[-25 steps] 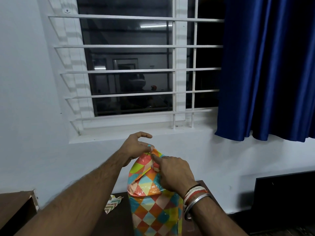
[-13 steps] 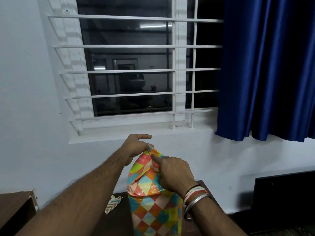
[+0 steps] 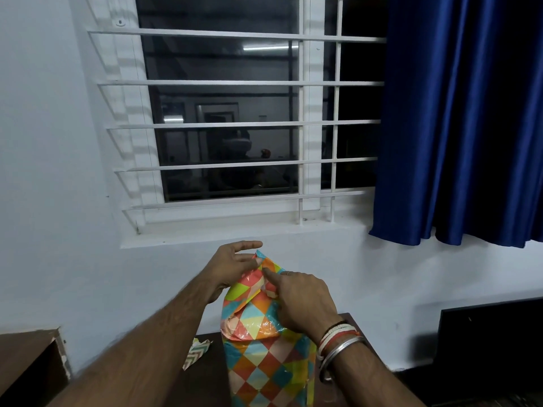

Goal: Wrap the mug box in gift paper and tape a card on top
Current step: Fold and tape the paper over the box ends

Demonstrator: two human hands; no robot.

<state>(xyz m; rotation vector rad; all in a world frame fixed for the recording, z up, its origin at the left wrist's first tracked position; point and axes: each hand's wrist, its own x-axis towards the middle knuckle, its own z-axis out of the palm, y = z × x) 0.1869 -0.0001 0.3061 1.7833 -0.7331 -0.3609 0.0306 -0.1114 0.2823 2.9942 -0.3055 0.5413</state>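
Note:
The mug box [image 3: 264, 362] stands upright on the dark table [image 3: 205, 383], covered in gift paper with coloured diamonds. At its upper end the paper is folded into a pointed flap [image 3: 266, 265]. My left hand [image 3: 232, 267] is at the flap's left side, thumb against the tip, index finger straight above it. My right hand [image 3: 299, 301] lies on the flap's right side, its index finger pressing the fold and its thumb under it. No card is in view.
A scrap of chevron-patterned paper [image 3: 196, 351] lies on the table left of the box. A brown cabinet [image 3: 26, 362] stands at the lower left, a black panel [image 3: 487, 339] at the lower right. The white wall, barred window and blue curtain [image 3: 470, 118] are behind.
My left index finger has straightened and come down a little toward the flap's tip. The box and my right hand stay where they were.

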